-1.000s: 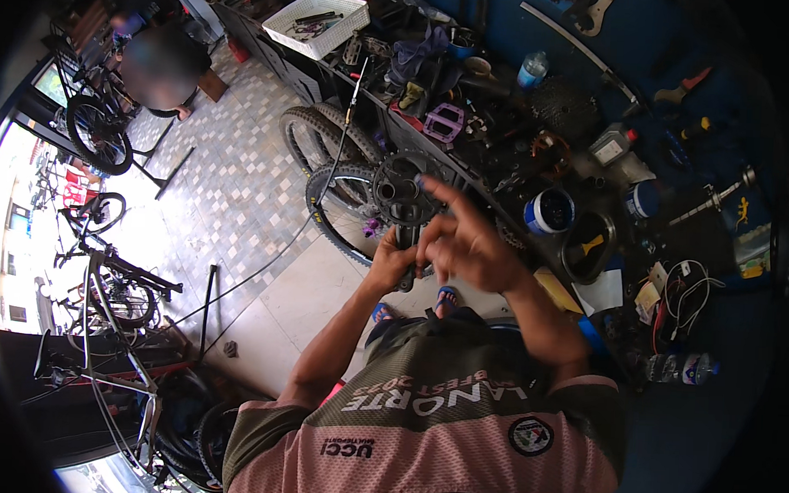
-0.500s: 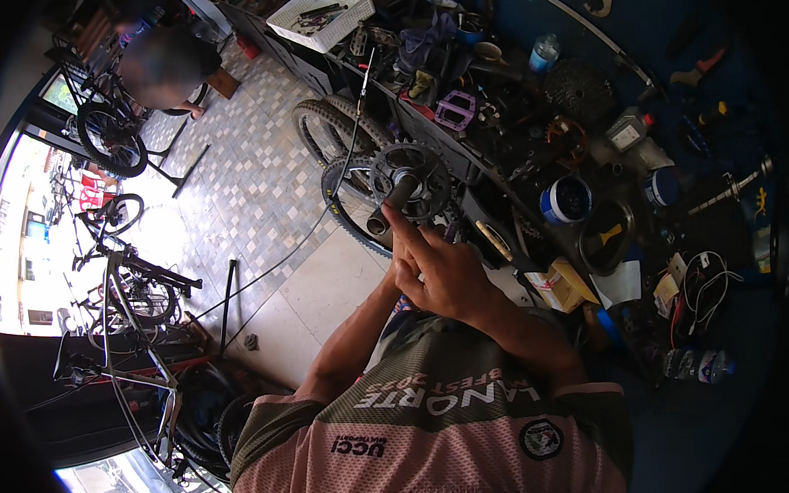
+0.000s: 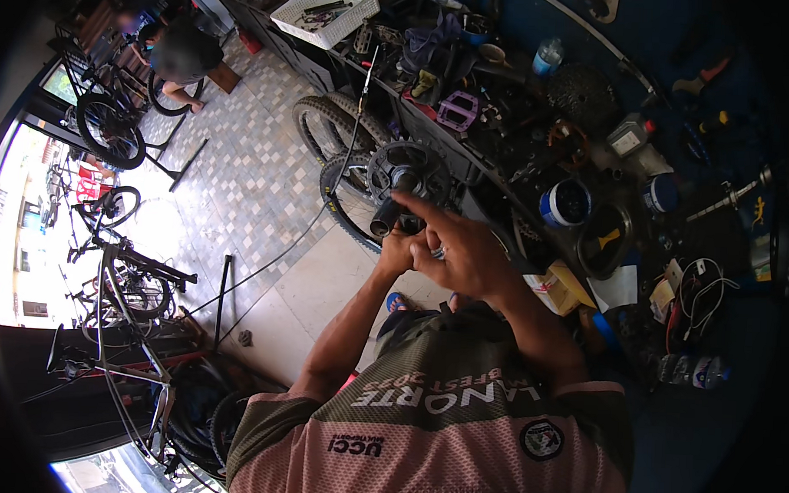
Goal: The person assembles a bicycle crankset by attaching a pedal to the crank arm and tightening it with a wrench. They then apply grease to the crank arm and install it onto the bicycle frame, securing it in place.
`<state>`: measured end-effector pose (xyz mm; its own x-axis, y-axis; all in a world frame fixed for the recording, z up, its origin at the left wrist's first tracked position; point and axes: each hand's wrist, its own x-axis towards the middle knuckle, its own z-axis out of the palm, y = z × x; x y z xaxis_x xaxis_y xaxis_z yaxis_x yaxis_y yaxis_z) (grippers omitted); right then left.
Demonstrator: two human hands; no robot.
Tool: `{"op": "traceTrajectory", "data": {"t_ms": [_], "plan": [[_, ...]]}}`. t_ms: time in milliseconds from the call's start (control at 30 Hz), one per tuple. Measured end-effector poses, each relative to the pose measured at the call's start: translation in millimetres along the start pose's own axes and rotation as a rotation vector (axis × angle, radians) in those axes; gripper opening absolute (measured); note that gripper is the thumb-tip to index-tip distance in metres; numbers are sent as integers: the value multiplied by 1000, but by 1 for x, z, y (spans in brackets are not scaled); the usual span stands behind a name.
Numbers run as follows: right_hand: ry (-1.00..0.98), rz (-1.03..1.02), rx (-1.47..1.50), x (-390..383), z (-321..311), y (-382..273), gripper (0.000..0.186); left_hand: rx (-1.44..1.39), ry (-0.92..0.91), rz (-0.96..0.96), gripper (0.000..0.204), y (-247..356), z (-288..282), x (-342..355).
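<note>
A bicycle crankset (image 3: 377,172) with a dark toothed chainring and a thick hollow axle (image 3: 384,218) is held up in front of me. My left hand (image 3: 398,254) is closed around it from below, though its fingers are mostly covered by the axle and the other hand. My right hand (image 3: 465,256) crosses over the left. Its index finger is stretched out, and the tip touches the side of the axle. The thumb stands apart from that finger, and the remaining fingers are bent and partly hidden.
A cluttered workbench (image 3: 501,168) runs along the right, bearing a purple pedal (image 3: 458,110), a blue-and-white tub (image 3: 565,203) and a white basket (image 3: 325,15). Bicycle wheels (image 3: 316,126) lean against it. Bikes (image 3: 130,350) stand at left; a person (image 3: 186,57) crouches far back.
The axle end has tipped slightly down and nearer to me. My right hand has shifted right, with its index finger still on the axle. My sandalled feet have come into view below.
</note>
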<state>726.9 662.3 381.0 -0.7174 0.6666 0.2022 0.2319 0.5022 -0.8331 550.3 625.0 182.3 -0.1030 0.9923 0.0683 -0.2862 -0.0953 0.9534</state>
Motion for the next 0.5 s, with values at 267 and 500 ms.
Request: {"op": "traceTrajectory", "data": {"t_ms": [267,500], "plan": [[-61,-97,84,-3,-1,-14,65,128,56,84,6,-17,-9,2],[-92,39,193,-20,-9,-5,80,487,70,32,17,-3,-18,12]]}}
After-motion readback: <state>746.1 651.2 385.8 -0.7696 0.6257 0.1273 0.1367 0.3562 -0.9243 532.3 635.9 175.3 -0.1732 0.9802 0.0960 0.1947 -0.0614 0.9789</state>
